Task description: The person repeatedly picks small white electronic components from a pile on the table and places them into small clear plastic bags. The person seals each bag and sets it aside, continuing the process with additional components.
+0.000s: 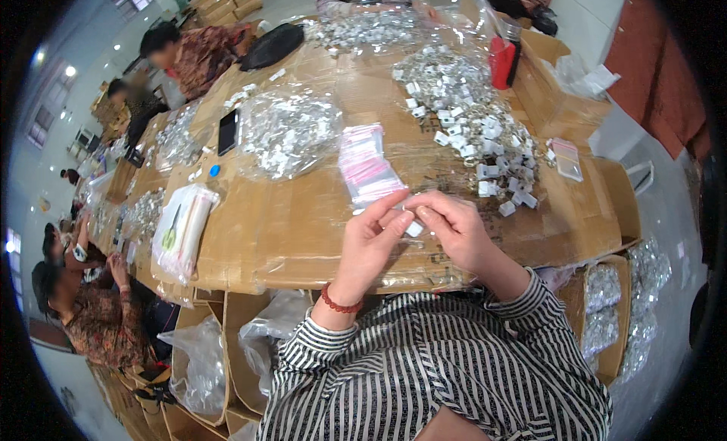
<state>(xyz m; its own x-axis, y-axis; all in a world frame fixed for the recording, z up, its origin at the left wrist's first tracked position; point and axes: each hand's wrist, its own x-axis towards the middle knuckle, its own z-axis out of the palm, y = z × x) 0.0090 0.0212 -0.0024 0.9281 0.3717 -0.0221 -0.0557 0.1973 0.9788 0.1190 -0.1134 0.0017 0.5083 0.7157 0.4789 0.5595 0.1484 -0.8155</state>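
My left hand [372, 236], with a red beaded bracelet at its wrist, and my right hand [451, 228] meet fingertip to fingertip above the near part of the table. Between them they pinch a small pale item, mostly hidden by the fingers. A white plastic piece [414, 229] shows just beneath the fingertips. Right behind my left hand lies a fanned stack of small clear zip bags with pink edges [369, 165]. A loose heap of small white plastic pieces with metal parts [491, 134] spreads to the right of the bags. To the left, a clear plastic sheet or bag [289, 128] holds many similar pieces.
A phone [228, 132], a blue cap [214, 170] and green-handled scissors [171, 233] on a plastic pack lie left. A red bottle [500, 63] stands by a cardboard box [568, 108]. Open cartons [226, 350] stand below the table edge. Several people sit left and across.
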